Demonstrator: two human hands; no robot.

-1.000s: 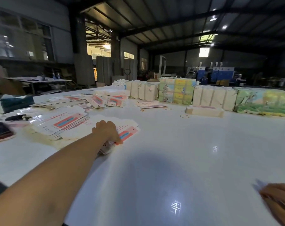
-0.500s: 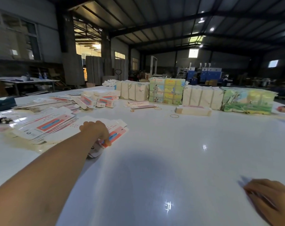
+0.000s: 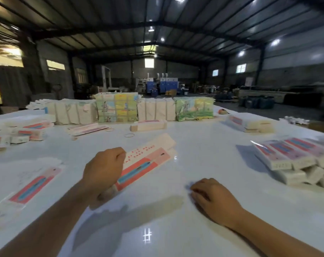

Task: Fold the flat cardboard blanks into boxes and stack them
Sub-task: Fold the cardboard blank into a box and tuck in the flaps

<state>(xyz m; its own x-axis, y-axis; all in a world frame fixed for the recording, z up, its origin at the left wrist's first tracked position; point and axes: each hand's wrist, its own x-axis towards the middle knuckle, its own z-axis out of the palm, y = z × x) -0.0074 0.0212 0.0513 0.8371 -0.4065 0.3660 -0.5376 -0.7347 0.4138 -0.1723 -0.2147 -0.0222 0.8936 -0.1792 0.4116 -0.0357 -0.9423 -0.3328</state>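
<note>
My left hand (image 3: 103, 169) grips a flat cardboard blank (image 3: 148, 158), white with a red and blue printed panel, and holds it just above the white table (image 3: 194, 229) at the centre. My right hand (image 3: 213, 199) rests palm down on the table to the right of the blank, fingers curled, nothing in it. More flat blanks (image 3: 31, 186) lie spread at the left. A stack of folded boxes (image 3: 294, 160) sits at the right.
Wrapped paper bundles (image 3: 118, 108) line the far side of the table. A folded box (image 3: 150, 125) and loose blanks (image 3: 87, 128) lie in front of them, with rubber bands (image 3: 129, 135) nearby. Another box pile (image 3: 248, 123) is at the far right.
My left hand has lifted one blank off the left pile and carried it to the centre. My view has swung right. My right hand has moved in closer.
</note>
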